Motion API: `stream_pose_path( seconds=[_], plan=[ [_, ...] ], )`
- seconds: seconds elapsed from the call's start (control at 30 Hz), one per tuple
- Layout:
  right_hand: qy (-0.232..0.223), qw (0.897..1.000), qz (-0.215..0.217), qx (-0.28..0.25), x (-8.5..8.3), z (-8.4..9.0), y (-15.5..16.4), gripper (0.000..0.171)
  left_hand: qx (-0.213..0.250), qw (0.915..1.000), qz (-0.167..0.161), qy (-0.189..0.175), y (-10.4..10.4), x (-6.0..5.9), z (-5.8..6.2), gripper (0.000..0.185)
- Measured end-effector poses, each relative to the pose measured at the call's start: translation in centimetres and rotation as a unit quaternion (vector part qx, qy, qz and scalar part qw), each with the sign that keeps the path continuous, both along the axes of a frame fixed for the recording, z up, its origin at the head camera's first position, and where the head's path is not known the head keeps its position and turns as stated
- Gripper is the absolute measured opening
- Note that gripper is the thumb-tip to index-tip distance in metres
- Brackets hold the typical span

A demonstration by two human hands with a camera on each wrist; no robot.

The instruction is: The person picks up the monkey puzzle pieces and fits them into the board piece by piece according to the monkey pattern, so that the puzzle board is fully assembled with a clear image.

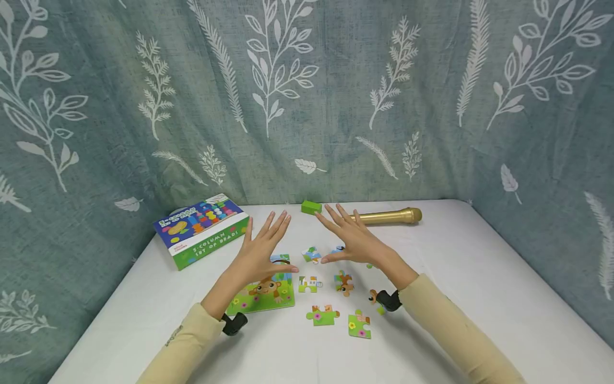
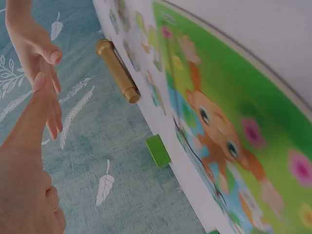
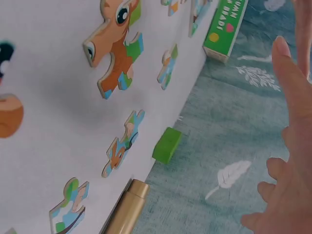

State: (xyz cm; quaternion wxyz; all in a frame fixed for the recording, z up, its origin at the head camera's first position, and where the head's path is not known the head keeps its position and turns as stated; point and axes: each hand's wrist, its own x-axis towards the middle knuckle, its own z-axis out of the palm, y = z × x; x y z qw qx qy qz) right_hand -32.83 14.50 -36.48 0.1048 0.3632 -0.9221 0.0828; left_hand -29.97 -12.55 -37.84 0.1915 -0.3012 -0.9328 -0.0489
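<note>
My left hand (image 1: 261, 256) is raised with its fingers spread over a monkey picture board (image 1: 283, 300), holding nothing. Facing it, my right hand (image 1: 357, 244) also has spread fingers and holds nothing, above loose puzzle pieces (image 1: 323, 316). Behind the left hand, part of the board is hidden in the head view; the left wrist view shows its monkey face (image 2: 217, 124) and flowers closer up. One puzzle piece (image 3: 117, 48) with a brown animal head lies face up in the right wrist view.
A box of beads (image 1: 206, 229) stands at the back left of the white table (image 1: 288, 357). At the back edge sits a green block (image 1: 310, 207), with a gold microphone-like cylinder (image 1: 390, 216) to its right. A patterned curtain (image 1: 307, 106) surrounds the table.
</note>
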Motion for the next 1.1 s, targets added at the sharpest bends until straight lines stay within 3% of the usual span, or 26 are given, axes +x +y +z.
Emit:
stream_pose_path(
  seconds=[0.33, 0.57, 0.77, 1.0, 1.1],
  plan=[
    [-0.104, 0.992, 0.074, 0.008, -1.4, -0.4, -1.3, 0.097, 0.039, 0.9944, -0.050, -0.085, -4.4, 2.3, -0.3, 0.113],
    [-0.169, 0.983, 0.065, 0.023, -2.8, -1.3, -2.1, 0.087, 0.074, 0.9795, -0.041, -0.183, -8.0, 3.7, -1.2, 0.102],
    [-0.195, 0.979, 0.066, 0.016, -3.9, -2.1, -2.6, 0.072, 0.077, 0.9646, -0.026, -0.251, -10.3, 3.8, -2.6, 0.096],
    [-0.203, 0.977, 0.048, 0.035, -5.2, -3.0, -3.1, 0.061, 0.070, 0.9550, -0.067, -0.280, -12.9, 3.0, -4.2, 0.094],
    [-0.214, 0.975, 0.032, 0.042, -5.6, -3.2, -3.3, 0.059, 0.071, 0.9486, -0.064, -0.302, -13.5, 2.7, -4.6, 0.095]
  ],
)
